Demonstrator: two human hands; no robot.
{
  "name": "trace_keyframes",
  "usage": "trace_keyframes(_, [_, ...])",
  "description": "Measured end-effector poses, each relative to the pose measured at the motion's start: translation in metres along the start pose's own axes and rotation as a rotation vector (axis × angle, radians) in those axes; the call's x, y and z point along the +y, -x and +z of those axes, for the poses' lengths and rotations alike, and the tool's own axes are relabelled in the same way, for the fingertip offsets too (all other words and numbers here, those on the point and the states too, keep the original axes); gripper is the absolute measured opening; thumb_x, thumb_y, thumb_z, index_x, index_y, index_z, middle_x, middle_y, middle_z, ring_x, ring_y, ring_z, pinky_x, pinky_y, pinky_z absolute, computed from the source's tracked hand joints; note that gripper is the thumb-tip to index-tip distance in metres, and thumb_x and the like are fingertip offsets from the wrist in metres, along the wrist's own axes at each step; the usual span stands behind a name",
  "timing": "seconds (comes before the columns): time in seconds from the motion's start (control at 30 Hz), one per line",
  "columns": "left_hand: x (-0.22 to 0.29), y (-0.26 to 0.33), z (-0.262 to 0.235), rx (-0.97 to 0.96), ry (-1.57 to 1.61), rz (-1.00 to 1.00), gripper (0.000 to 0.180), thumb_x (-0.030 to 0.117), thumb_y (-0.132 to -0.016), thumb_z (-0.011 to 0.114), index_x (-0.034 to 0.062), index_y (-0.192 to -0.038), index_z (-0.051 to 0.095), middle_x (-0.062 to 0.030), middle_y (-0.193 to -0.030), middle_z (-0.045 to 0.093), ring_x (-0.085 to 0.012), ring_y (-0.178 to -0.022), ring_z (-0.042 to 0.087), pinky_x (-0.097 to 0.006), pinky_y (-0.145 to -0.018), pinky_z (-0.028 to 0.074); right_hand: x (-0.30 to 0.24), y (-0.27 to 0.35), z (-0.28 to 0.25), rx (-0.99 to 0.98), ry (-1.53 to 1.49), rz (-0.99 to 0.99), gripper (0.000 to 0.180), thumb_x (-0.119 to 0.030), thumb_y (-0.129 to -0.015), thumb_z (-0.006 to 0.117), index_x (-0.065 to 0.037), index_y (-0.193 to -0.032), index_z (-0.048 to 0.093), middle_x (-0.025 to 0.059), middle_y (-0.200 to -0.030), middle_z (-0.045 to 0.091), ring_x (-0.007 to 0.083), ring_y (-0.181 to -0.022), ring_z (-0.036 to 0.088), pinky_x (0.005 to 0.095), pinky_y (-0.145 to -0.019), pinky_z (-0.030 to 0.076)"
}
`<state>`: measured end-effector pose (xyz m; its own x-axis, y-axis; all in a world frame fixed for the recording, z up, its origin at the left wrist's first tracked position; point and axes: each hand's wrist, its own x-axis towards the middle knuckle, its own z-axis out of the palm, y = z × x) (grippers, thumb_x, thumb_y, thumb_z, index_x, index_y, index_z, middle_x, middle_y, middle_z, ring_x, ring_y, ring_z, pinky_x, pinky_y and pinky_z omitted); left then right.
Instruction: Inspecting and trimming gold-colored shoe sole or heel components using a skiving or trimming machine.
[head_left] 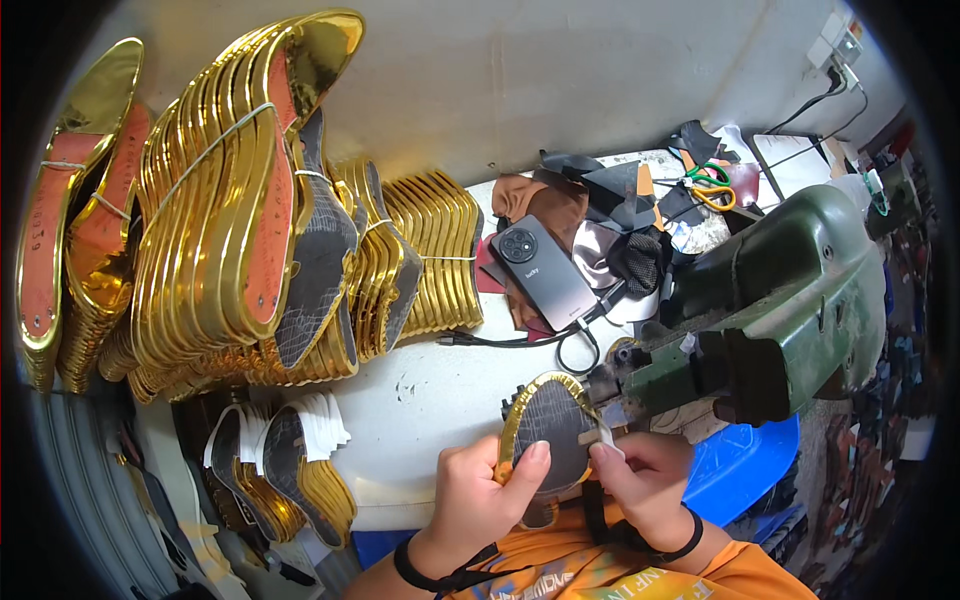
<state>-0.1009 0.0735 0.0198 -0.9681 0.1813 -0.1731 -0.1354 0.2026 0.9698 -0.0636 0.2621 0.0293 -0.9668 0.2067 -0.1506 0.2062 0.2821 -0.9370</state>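
A dark grey shoe insole [565, 425] with a shiny gold rim is held low in front of me, its rounded end up. My left hand [482, 492] grips its left side, thumb lying on the grey face. At its right edge, my right hand [648, 478] pinches a short white strip [606, 432] between thumb and fingers. Just beyond the insole is the working end of a dark green sewing-type machine [800, 300]. Whether the insole touches that end cannot be made out.
Tied stacks of gold-edged insoles [215, 210] stand at the left. Smaller bundles with white strips [305, 470] hang at the table's near-left edge. A phone [540, 272] with a cable lies by leather scraps [545, 200] and scissors [712, 185]. A blue bin [745, 460] sits below the machine.
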Motion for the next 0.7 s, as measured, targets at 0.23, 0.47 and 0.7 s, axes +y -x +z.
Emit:
trace_keyframes(0.23, [0.004,-0.009,-0.001,-0.111,0.135,-0.122,0.038,0.024,-0.098,0.068,-0.0030,-0.072,0.063,0.0039,-0.059,0.056,-0.0023,-0.059,0.045,-0.026,-0.050,0.041,-0.007,-0.011,0.007,0.250,0.313,-0.583,0.007,0.001,-0.081,0.078,0.001,-0.085,0.072,0.0085,-0.062,0.062,0.0189,-0.048,0.058,0.0298,-0.045,0.043])
trace_keyframes(0.47, [0.008,-0.006,0.007,-0.026,0.259,-0.081,0.039,0.022,-0.099,0.067,-0.0023,-0.069,0.062,0.0046,-0.063,0.059,-0.0019,-0.060,0.047,-0.025,-0.051,0.040,-0.013,-0.011,0.014,0.309,0.368,-0.670,0.018,0.005,-0.078,0.079,0.001,-0.093,0.071,0.0105,-0.070,0.066,0.0214,-0.052,0.061,0.0313,-0.048,0.047])
trace_keyframes(0.7, [-0.033,0.048,0.026,0.087,0.595,-0.085,0.021,0.013,-0.099,0.064,0.0009,-0.082,0.068,0.0010,-0.077,0.068,-0.0062,-0.071,0.060,-0.026,-0.062,0.049,-0.014,0.005,0.005,0.129,0.406,-0.805,0.024,0.006,-0.073,0.079,-0.002,-0.095,0.071,0.0097,-0.068,0.065,0.0235,-0.054,0.061,0.0322,-0.050,0.047])
